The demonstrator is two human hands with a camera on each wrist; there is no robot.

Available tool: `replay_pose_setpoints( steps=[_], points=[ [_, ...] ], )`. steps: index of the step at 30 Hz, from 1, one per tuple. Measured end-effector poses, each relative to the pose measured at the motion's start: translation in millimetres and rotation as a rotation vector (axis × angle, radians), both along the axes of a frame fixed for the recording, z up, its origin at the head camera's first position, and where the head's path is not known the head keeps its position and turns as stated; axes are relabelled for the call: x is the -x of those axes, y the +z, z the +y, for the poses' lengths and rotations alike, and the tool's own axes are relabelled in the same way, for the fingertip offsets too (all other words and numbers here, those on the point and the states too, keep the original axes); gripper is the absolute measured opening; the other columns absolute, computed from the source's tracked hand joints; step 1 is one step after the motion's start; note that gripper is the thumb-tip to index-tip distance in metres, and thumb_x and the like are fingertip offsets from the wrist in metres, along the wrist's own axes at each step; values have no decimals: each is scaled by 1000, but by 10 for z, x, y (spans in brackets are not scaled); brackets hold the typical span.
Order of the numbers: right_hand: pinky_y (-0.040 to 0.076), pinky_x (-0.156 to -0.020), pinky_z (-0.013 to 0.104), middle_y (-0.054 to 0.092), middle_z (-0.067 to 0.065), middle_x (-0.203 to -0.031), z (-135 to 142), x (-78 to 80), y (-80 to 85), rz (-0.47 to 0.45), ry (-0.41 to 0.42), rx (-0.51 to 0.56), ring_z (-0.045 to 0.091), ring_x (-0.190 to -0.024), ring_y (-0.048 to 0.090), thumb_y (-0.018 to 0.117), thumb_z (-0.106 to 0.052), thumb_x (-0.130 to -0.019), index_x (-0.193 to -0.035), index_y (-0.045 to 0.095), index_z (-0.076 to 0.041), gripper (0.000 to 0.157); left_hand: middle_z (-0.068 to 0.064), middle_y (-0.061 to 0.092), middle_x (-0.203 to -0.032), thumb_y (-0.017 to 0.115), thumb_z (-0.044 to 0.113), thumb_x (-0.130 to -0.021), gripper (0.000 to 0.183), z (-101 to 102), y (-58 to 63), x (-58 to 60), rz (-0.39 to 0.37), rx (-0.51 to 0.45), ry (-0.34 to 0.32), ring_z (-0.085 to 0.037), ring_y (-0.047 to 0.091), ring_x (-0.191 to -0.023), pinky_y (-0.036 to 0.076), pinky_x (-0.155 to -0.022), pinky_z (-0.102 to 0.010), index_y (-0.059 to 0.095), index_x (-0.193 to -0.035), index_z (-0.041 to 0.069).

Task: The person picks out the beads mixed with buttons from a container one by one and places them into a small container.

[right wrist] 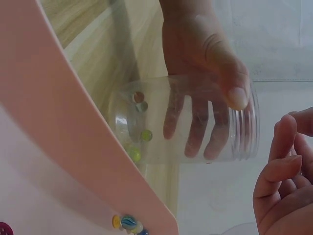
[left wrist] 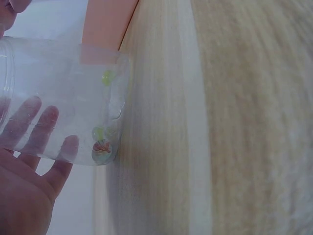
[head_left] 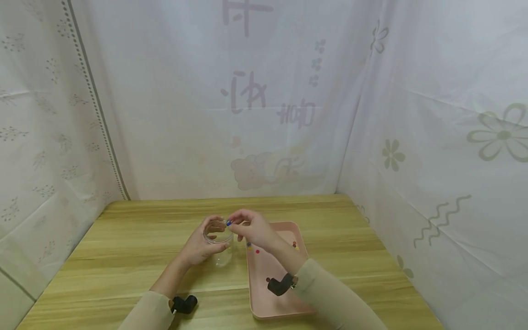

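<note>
My left hand [head_left: 197, 246] grips a clear plastic jar [head_left: 223, 259], with the thumb and fingers around its side near the open mouth. The jar stands upright on the table. At its bottom lie several small round pieces, among them a yellow-green marble [left wrist: 107, 77] and a marble with a reddish swirl [left wrist: 101, 147]. My right hand [head_left: 256, 230] pinches a small blue piece [head_left: 228, 223] between thumb and forefinger at the right edge of the jar's mouth. In the right wrist view, the fingertips [right wrist: 287, 126] hide that piece, so its kind is unclear.
A pink tray [head_left: 264, 300] lies right of the jar, under my right forearm. It holds a red button [head_left: 257, 251], a blue-striped marble [right wrist: 128, 222] and other small coloured pieces. Patterned white curtains [head_left: 173, 114] enclose the wooden table [head_left: 136, 256].
</note>
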State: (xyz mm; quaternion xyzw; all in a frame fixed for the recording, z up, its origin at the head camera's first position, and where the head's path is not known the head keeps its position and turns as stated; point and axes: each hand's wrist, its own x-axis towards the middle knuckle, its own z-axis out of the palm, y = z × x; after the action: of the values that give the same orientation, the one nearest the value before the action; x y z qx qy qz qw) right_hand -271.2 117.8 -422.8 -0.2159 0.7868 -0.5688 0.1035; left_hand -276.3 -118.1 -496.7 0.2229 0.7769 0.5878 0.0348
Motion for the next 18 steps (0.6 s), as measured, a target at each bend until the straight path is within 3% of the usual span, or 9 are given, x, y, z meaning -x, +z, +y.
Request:
replay_pose_setpoints(
  steps=[7,18],
  points=[
    [42,-52,21,72,9,-115,-49,-18,-34,9,43,0,13,-72,66,72,-22,-106,-135,70,-1,36,-22,58,-155,86,18,-95,77,-2,-8,8,0,-8,-1,-46,54,-146,43,-119,-71,42,-157,6],
    [43,-54,23,73,7,-115,-76,-37,-60,29,34,-59,13,-74,69,73,-25,-105,-130,75,-13,28,-21,58,-155,86,16,-95,75,-9,0,-7,3,0,-1,-45,53,-145,43,-119,-71,43,-156,7]
  ],
)
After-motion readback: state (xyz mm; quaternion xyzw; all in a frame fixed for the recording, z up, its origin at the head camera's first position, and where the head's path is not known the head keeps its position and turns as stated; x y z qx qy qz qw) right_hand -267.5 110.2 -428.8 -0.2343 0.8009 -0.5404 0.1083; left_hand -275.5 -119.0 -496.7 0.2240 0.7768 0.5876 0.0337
